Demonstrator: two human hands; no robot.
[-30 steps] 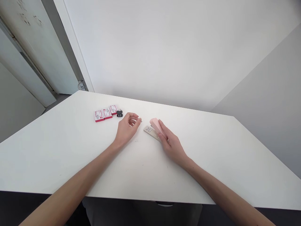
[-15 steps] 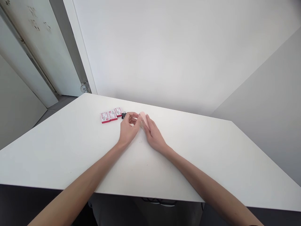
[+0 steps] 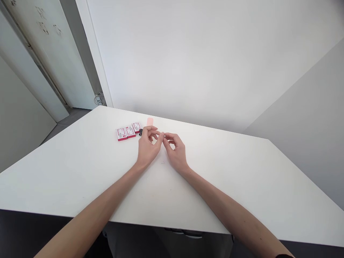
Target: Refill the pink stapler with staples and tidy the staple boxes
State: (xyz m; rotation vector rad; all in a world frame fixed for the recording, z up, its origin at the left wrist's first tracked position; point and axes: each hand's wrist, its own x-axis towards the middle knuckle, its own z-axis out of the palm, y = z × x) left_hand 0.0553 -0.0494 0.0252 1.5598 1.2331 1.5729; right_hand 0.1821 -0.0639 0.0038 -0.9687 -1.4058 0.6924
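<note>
My left hand (image 3: 149,145) is closed in a pinch, its thumb and fingertips meeting those of my right hand (image 3: 175,149). The right hand pinches too, with thumb and forefinger together. A tiny pale or metallic thing (image 3: 165,136) shows between the fingertips of both hands, too small to name. Just behind the left hand lies a pale pink sheet (image 3: 149,122), its lower part hidden by the fingers. A small black object (image 3: 141,132), like a binder clip, sits partly covered beside the left knuckles.
Three small red-and-white boxes, the nearest-left box (image 3: 121,134), the middle box (image 3: 130,131) and the far box (image 3: 137,127), stand in a row left of my hands. The white table (image 3: 220,172) meets a white wall (image 3: 182,64) at its back edge.
The pink sheet has left my right hand and now lies behind my left hand. My right hand has gone from lying along the sheet to a pinch against the left fingertips.
</note>
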